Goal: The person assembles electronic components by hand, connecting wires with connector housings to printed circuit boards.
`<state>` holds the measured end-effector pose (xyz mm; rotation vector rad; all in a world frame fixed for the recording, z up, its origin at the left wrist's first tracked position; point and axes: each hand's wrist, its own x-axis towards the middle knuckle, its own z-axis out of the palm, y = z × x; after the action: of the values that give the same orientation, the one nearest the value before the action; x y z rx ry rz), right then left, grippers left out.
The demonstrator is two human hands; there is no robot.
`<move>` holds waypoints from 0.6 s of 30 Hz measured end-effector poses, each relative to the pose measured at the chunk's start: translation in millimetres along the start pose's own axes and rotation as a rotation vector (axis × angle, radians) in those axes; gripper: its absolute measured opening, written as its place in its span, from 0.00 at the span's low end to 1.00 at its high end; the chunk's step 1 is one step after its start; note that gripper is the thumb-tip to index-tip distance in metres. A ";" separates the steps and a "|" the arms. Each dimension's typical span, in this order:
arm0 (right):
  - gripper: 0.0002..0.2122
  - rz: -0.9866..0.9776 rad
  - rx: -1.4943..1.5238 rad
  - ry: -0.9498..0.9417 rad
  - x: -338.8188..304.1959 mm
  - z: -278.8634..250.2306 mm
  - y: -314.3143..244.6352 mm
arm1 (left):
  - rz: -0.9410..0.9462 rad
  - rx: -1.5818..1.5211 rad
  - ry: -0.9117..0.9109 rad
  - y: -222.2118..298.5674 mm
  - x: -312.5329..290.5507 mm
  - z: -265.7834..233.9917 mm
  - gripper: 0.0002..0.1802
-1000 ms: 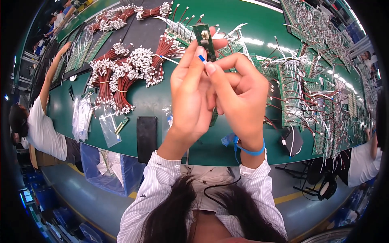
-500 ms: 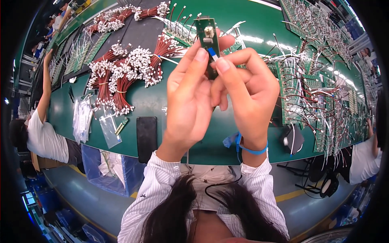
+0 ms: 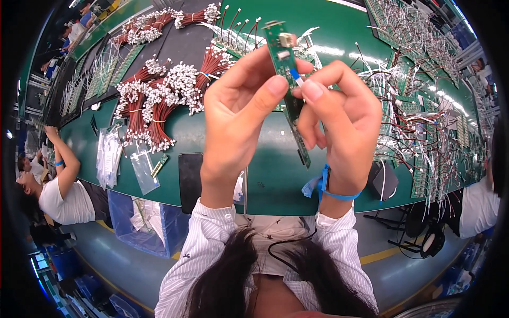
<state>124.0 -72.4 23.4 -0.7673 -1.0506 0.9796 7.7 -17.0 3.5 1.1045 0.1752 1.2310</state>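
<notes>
Left hand (image 3: 233,114) fingers grip a long, narrow green circuit board (image 3: 280,64), tilted above the glossy green table (image 3: 265,188); right hand (image 3: 347,116) thumb and index pinch a flat white, blue-tipped strip (image 3: 296,75) at its face, contact unclear. Brown-red wire bundles with white connectors (image 3: 136,114) left, wired green boards (image 3: 424,153) right.

Bright illumination; white glare streaks the bench (image 3: 339,26) toward one o'clock. Fisheye distortion bows its near edge at six o'clock; black vignetting encloses the periphery.
</notes>
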 end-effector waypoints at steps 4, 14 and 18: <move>0.05 0.068 -0.015 0.048 -5.4 2.4 -9.5 | -0.035 0.094 -0.056 7.2 4.2 -2.5 0.34; 0.08 0.097 -0.061 0.151 -6.2 3.3 -7.6 | 0.056 0.290 0.073 1.6 8.5 -6.0 0.31; 0.07 0.044 0.059 0.100 -6.7 9.5 0.4 | 0.203 0.412 0.067 -2.9 6.1 8.5 0.29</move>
<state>113.8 -77.8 23.8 -0.7855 -0.9183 0.9950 17.4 -16.7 8.3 1.4646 0.3883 1.4531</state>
